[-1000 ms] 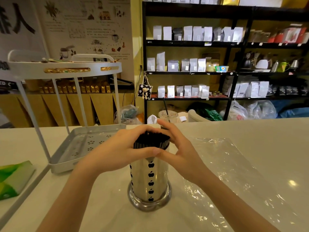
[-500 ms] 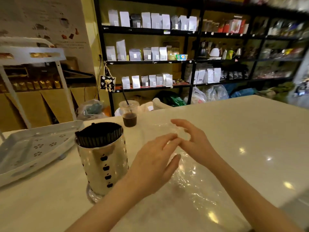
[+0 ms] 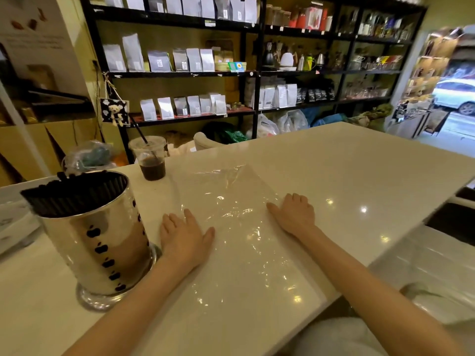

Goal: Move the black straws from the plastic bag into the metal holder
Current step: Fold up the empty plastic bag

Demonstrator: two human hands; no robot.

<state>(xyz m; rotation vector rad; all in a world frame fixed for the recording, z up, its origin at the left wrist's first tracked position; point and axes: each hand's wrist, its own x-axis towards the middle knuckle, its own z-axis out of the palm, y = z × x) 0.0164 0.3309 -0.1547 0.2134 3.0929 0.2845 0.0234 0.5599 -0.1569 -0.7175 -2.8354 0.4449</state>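
Observation:
A shiny metal holder (image 3: 102, 247) with small black apple-shaped cut-outs stands upright at the left of the white counter. A dense bundle of black straws (image 3: 74, 192) fills its top. The clear plastic bag (image 3: 239, 227) lies flat and see-through on the counter, with no straws visible in it. My left hand (image 3: 183, 235) rests palm down on the bag's left edge, just right of the holder's base. My right hand (image 3: 294, 214) lies flat on the bag's right edge. Both hands hold nothing.
A plastic cup of dark drink (image 3: 150, 159) with a black straw stands behind the bag. A white perforated tray (image 3: 12, 222) sits at the far left. The counter edge (image 3: 385, 253) runs close to my right arm. Shelves of pouches stand behind.
My hands left the top of the straw bundle, moved right and spread flat on the bag's two sides. The view turned right, so the holder now sits at the left.

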